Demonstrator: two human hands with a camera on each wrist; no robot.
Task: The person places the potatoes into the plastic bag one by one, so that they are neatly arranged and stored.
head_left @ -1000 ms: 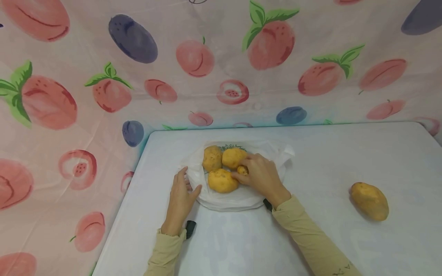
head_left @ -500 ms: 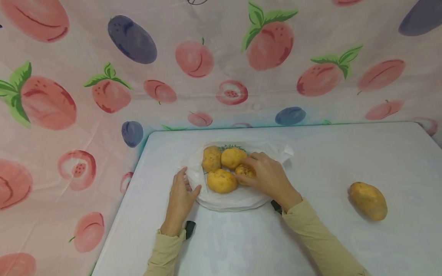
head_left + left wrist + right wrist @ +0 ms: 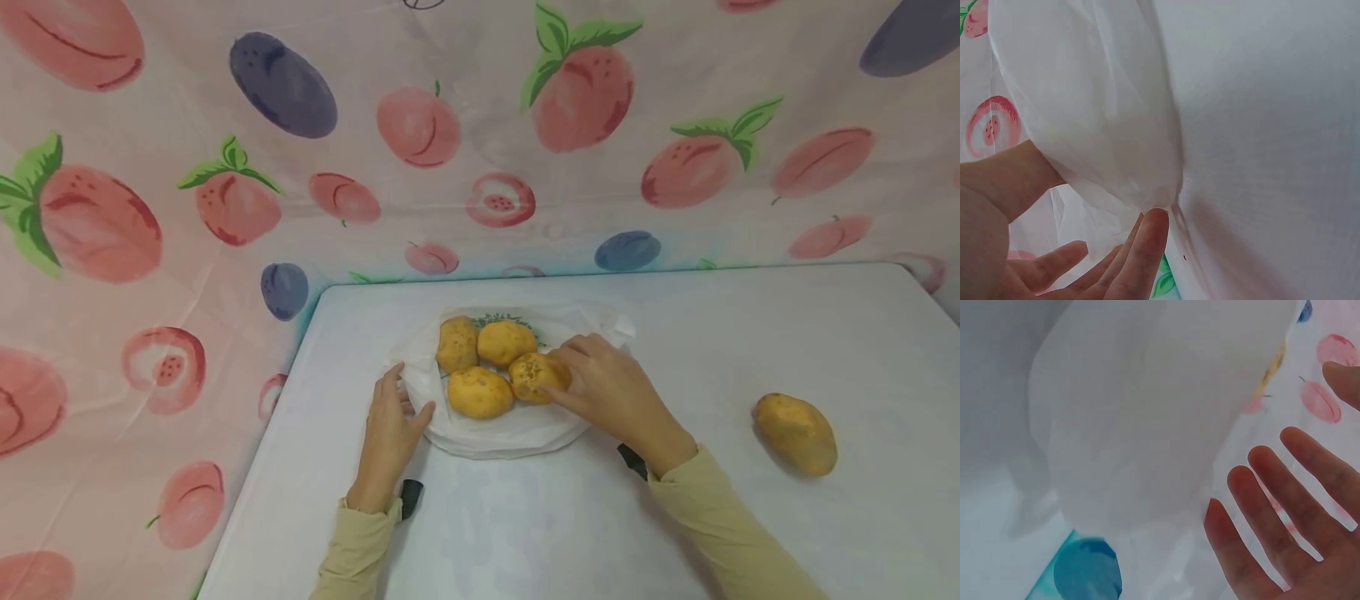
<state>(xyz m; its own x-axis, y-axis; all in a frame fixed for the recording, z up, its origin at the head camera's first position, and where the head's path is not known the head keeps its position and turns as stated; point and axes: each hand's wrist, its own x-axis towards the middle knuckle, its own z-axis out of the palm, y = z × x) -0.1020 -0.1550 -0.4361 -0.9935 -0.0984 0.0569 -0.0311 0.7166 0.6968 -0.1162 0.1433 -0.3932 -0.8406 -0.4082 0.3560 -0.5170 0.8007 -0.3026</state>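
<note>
A white plastic bag (image 3: 491, 442) lies spread on the table, with several potatoes grouped on it. My right hand (image 3: 618, 392) is at the right side of the rightmost potato (image 3: 531, 375); thumb and fingers stand apart around its edge. In the right wrist view the fingers are straight and spread, beside the bag's raised side (image 3: 1147, 425). Beside the left edge of the bag, my left hand (image 3: 390, 437) has its fingers extended. A fingertip touches the bag's lower edge in the left wrist view, where the left thumb is partly hidden behind the plastic.
Another potato (image 3: 795, 434) lies apart on the right of the white table (image 3: 517, 533). A fruit-printed cloth (image 3: 480, 100) hangs along the back and left sides. Dark wrist devices show under both arms.
The rightmost potato, at first mostly covered by my right hand, now shows on the bag beside the others. The right hand has drawn back rightward, its fingers spreading. My left hand has stayed in place.
</note>
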